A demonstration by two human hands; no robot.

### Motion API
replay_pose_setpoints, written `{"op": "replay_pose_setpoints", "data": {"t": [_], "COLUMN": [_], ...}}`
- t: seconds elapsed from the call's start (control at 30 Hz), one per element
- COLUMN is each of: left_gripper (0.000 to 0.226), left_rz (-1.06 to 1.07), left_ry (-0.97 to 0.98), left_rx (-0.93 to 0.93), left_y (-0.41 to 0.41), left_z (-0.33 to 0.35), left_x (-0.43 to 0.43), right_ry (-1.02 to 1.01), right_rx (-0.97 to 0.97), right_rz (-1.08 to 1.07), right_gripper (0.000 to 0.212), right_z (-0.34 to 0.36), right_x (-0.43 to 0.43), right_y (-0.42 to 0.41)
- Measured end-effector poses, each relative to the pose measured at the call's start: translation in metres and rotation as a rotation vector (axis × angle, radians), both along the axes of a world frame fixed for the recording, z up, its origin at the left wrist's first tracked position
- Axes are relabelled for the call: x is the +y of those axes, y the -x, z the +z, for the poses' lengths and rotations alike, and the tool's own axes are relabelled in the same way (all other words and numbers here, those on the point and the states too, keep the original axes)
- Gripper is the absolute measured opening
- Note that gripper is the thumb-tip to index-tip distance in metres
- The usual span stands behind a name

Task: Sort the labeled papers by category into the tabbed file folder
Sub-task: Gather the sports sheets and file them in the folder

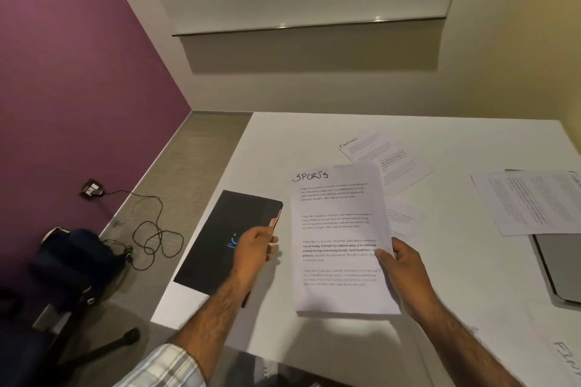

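A dark bag (72, 258) is sitting on a chair at the far left, at about 8 o'clock from the worktop (456, 276), and a black cable (154, 236) is looping across the floor beside it.

The black folder (220, 236) is lying flat and closed near the worktop's left edge. The left hand (256, 245) is reaching over its right side. The fingers (270, 248) are curling together and pinching a pinkish tab (274, 222), which is sticking out of the folder's right edge at 1 o'clock from the knuckles.

Just right of the folder, the sheet headed "SPORTS" (339, 229) is being held up, tilted toward the camera, its heading at 12 o'clock. The right hand (399, 264) is gripping this sheet at its right edge, about 4 o'clock from the sheet's middle. The thumb is pressing on the printed face and the other fingers are wrapping behind.

A second sheet with a handwritten heading (386, 154) is lying flat at 1 o'clock from the held sheet. Further right, a loose pile of printed pages (528, 201) is resting partly on a grey laptop (559, 267) at the worktop's right edge.
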State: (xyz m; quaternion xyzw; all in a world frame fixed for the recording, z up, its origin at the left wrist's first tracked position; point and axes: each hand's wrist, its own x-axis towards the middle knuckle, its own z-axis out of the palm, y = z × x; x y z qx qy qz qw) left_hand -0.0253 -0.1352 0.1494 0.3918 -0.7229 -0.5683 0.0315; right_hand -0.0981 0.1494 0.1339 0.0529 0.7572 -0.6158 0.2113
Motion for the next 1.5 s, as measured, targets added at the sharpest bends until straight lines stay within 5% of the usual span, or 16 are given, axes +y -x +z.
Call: {"op": "replay_pose_setpoints", "data": {"t": [0.17,0.3,0.47,0.7,1.0,1.17,1.3,1.5], "left_gripper": [0.013,0.057,0.104,0.122,0.098,0.041,0.035,0.044], "left_rz": [-0.165,-0.385,-0.552,-0.603,-0.662,-0.796,-1.15,-1.109], "left_ry": [0.482,0.777,0.876,0.774,0.707,0.893,1.213,1.197], "left_rx": [-0.326,-0.505,-0.56,-0.566,-0.62,-0.268,-0.183,-0.078], "left_y": [-0.026,-0.036,-0.031,-0.021,-0.013,-0.016,-0.019,-0.035], "left_z": [-0.057,-0.114,-0.144,-0.152,-0.159,-0.155,-0.15,-0.14], "left_x": [-0.077,-0.125,-0.143,-0.145,-0.145,-0.161,-0.177,-0.177], "right_ry": [-0.069,-0.169,-0.223,-0.251,-0.237,-0.2,-0.187,-0.147], "right_rx": [-0.035,-0.055,-0.084,-0.143,-0.168,-0.19,-0.17,-0.141], "right_rz": [-0.161,-0.287,-0.403,-0.454,-0.482,-0.503,-0.515,-0.522], "right_gripper": [0.018,0.017,0.014,0.013,0.016,0.015,0.011,0.014], "right_z": [0.0,-0.005,-0.021,-0.032,-0.047,-0.051,-0.05,-0.051], "right_x": [-0.035,-0.065,-0.099,-0.127,-0.136,-0.146,-0.16,-0.191], "right_y": [-0.017,-0.039,-0.076,-0.12,-0.129,-0.132,-0.128,-0.12]}}
